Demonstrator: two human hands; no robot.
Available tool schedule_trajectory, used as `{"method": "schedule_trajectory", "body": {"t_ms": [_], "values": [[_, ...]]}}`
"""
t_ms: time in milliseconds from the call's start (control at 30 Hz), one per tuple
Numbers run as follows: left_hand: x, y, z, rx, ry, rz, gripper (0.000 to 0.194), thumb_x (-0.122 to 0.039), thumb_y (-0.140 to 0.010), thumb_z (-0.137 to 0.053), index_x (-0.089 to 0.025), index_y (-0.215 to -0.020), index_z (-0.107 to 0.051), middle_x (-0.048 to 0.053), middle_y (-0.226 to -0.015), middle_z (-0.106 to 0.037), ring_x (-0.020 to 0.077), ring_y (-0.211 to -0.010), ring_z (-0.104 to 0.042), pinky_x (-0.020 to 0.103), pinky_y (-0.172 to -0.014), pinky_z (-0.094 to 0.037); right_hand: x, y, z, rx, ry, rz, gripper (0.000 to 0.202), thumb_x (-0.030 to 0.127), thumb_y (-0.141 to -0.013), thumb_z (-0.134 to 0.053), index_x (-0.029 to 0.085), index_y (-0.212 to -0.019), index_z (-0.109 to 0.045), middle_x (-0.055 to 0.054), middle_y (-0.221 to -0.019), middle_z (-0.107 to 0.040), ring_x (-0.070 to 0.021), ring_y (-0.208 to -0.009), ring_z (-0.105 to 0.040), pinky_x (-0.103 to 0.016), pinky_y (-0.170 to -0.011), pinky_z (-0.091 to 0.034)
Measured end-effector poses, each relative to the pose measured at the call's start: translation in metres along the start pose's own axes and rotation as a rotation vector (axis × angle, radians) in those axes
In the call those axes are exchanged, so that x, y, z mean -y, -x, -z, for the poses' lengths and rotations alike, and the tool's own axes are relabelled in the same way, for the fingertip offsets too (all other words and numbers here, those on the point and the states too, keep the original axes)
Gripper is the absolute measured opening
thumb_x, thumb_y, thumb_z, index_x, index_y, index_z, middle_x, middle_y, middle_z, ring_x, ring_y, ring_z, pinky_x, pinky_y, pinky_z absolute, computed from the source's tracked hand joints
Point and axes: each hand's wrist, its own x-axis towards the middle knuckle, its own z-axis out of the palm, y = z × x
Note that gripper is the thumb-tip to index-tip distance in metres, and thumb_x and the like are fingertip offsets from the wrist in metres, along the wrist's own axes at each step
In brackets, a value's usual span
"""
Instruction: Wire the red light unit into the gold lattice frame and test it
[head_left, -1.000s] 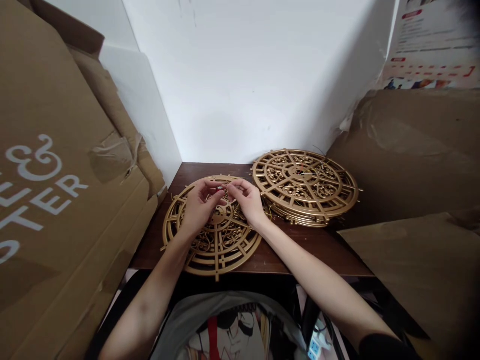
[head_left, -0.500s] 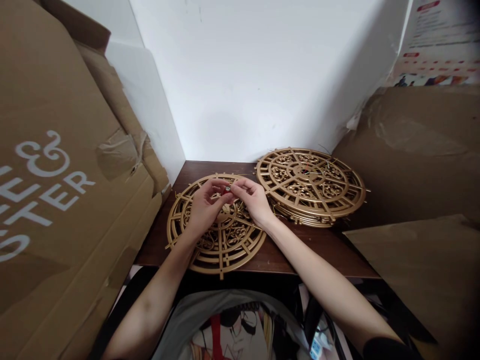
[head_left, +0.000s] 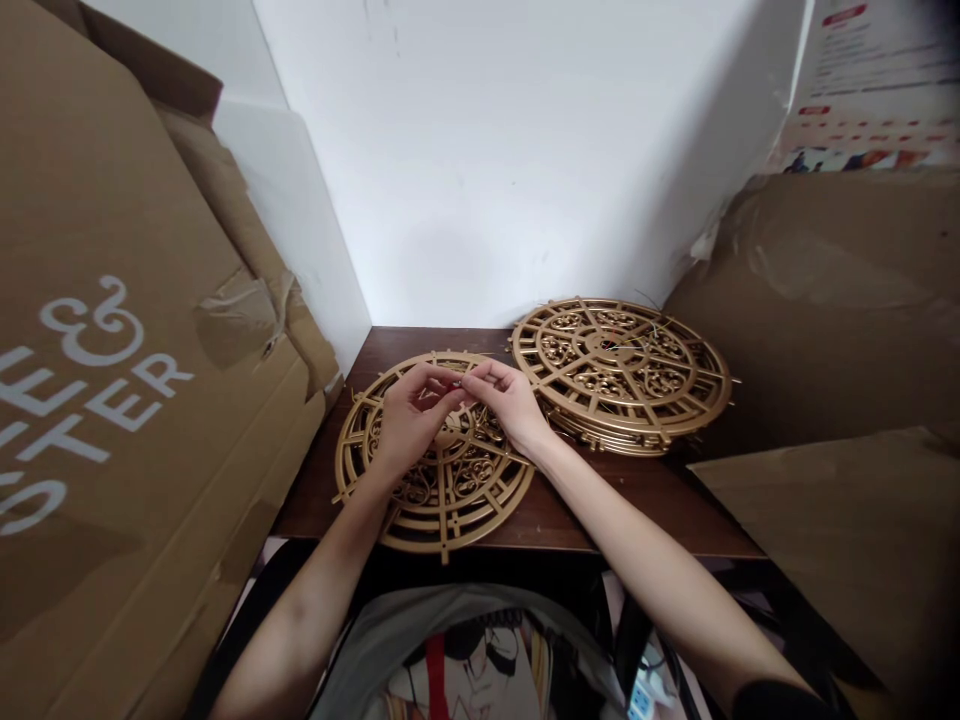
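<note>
A round gold openwork frame (head_left: 444,532) lies on the dark brown table (head_left: 555,525), below both hands. My left hand (head_left: 416,415) is over its middle, thumb and fingers pinched on a tiny reddish piece (head_left: 454,385). From the other side my right hand (head_left: 508,398) meets it, its thumb and forefinger pressed together at the same piece. The fingers hide most of that piece, and I cannot make out what it is. Thin wires show around the frame near the hands.
To the right is a stack of similar gold frames (head_left: 622,405) with loose wires on top. A large cardboard box (head_left: 112,400) borders the left side, and more cardboard (head_left: 840,300) stands at the right. Behind rises a white wall (head_left: 510,160).
The fingertips have closed in over the small piece, which shows less than before. Both hands stay at nearly the same place; the view has shifted slightly.
</note>
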Motion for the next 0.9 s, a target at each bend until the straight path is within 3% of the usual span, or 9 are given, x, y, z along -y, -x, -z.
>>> {"method": "schedule_trajectory", "body": {"t_ms": [167,300,433,600,733,900], "values": [[0.000,-0.002,0.002,-0.054,0.055,0.058,0.020,-0.027,-0.068,-0.078,-0.016,-0.079,-0.065,0.001,-0.071,-0.064,0.0137,-0.063,-0.063,0.026,-0.057,-0.056,-0.001,0.000,-0.003,-0.085,0.004,0.061,0.026,0.043,-0.069,-0.076,0.018,-0.075,-0.067,0.002,-0.063,-0.064,-0.0109,-0.060,-0.055,-0.025,-0.060,-0.045],[0.001,-0.015,0.006,-0.146,0.223,0.147,0.025,-0.025,-0.064,-0.081,-0.015,-0.075,-0.062,0.000,-0.073,-0.063,0.0134,-0.064,-0.063,0.028,-0.059,-0.057,-0.002,0.003,-0.004,-0.123,0.119,0.129,0.024,0.044,-0.076,-0.070,0.020,-0.078,-0.068,0.000,-0.069,-0.064,-0.0132,-0.063,-0.054,-0.028,-0.062,-0.044],[0.007,-0.040,0.014,-0.173,0.422,0.276,0.026,-0.017,-0.059,-0.081,-0.014,-0.072,-0.059,-0.002,-0.065,-0.060,0.0110,-0.058,-0.059,0.029,-0.061,-0.055,-0.002,0.008,-0.003,-0.104,0.442,0.384,0.018,0.037,-0.085,-0.063,0.022,-0.080,-0.070,-0.003,-0.077,-0.063,-0.0162,-0.072,-0.054,-0.031,-0.068,-0.043],[0.018,-0.061,0.024,-0.279,0.547,0.482,0.016,-0.010,-0.068,-0.071,-0.014,-0.071,-0.056,0.001,-0.063,-0.062,0.0120,-0.057,-0.062,0.024,-0.059,-0.051,-0.007,0.009,-0.002,0.012,0.746,0.618,0.015,0.029,-0.087,-0.062,0.021,-0.080,-0.072,-0.004,-0.075,-0.060,-0.0180,-0.077,-0.053,-0.033,-0.072,-0.042],[0.021,-0.063,0.027,-0.372,0.621,0.574,0.016,-0.005,-0.073,-0.065,-0.015,-0.069,-0.053,0.000,-0.057,-0.059,0.0098,-0.053,-0.060,0.021,-0.059,-0.050,-0.017,0.009,-0.002,0.155,0.847,0.621,0.019,0.032,-0.089,-0.059,0.021,-0.083,-0.072,-0.003,-0.075,-0.057,-0.0161,-0.073,-0.052,-0.029,-0.066,-0.041],[0.022,-0.060,0.025,-0.358,0.635,0.611,0.020,-0.006,-0.070,-0.069,-0.016,-0.069,-0.052,-0.002,-0.058,-0.059,0.0105,-0.055,-0.060,0.021,-0.056,-0.050,-0.021,0.009,-0.002,0.216,0.928,0.555,0.026,0.035,-0.094,-0.052,0.020,-0.086,-0.071,-0.003,-0.075,-0.057,-0.0139,-0.071,-0.053,-0.026,-0.064,-0.038]]}}
